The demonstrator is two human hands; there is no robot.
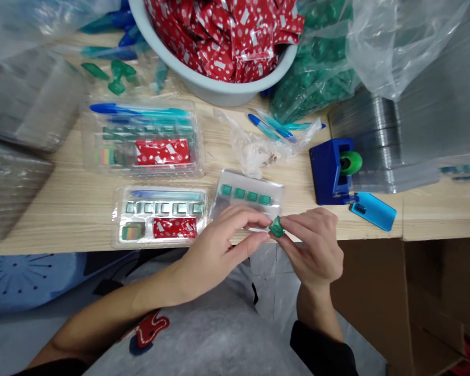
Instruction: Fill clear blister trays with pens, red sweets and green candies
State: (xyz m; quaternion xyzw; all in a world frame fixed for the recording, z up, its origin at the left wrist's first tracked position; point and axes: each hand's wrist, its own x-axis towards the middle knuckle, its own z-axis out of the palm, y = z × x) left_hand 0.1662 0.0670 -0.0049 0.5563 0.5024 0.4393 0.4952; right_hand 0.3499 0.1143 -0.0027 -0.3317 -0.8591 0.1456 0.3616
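Observation:
A small green translucent piece [277, 227] is held between the fingertips of both hands at the table's front edge. My left hand [231, 240] pinches it from the left, and my right hand [311, 243] grips it from the right. Behind the hands lies a clear plastic tray [278, 189] with several green pieces [239, 194] in a row; my left hand covers part of it. To the left sits a filled tray [121, 239] with a blue pen, green squares, a coloured striped block and a red packet [174, 228].
Behind are stacked filled trays [198, 151] and a grey basin [219, 94] of red packets. A blue tape dispenser [324, 175], a blue phone [373, 211], loose pens [272, 127] and plastic stacks [379, 136] stand right. More plastic trays [27, 99] stand left.

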